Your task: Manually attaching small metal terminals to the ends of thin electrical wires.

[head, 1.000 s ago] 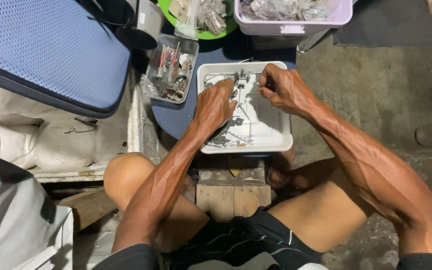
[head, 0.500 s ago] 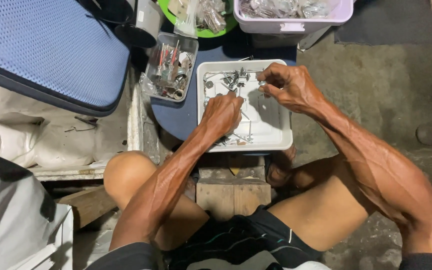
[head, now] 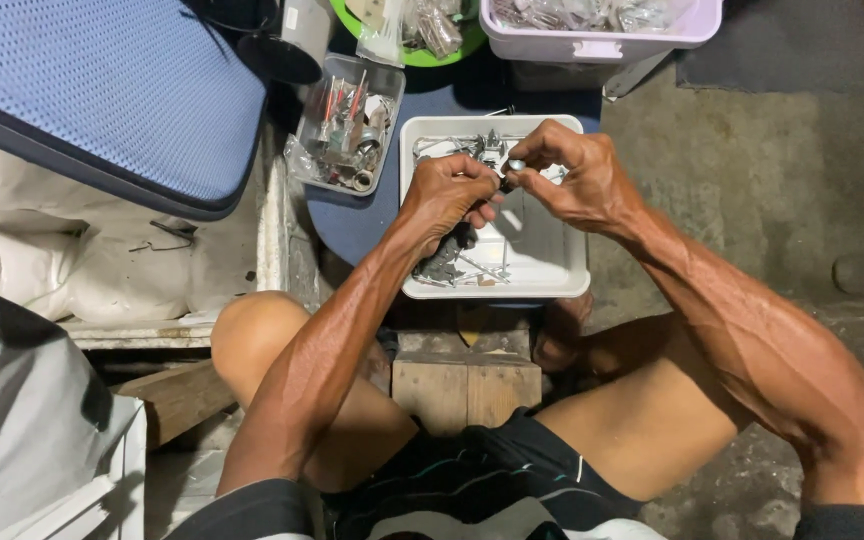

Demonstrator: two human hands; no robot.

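Over a white rectangular tray (head: 552,270) my two hands meet fingertip to fingertip. My left hand (head: 447,195) pinches a small dark part, and my right hand (head: 577,175) pinches a small silvery metal piece (head: 515,165) against it. Loose metal parts lie along the tray's far edge (head: 462,148), and a dark tool with thin metal rods (head: 447,265) lies at its near left corner, partly under my left hand.
A clear plastic box (head: 347,125) of red-handled tools and small parts stands left of the tray. A blue mesh cushion (head: 102,90) fills the upper left. A lilac bin (head: 602,25) and a green dish (head: 422,30) stand behind. A wooden block (head: 467,385) sits between my knees.
My left hand has lifted from the tray's middle and moved up to meet my right hand. Both hands now pinch small parts together above the tray.
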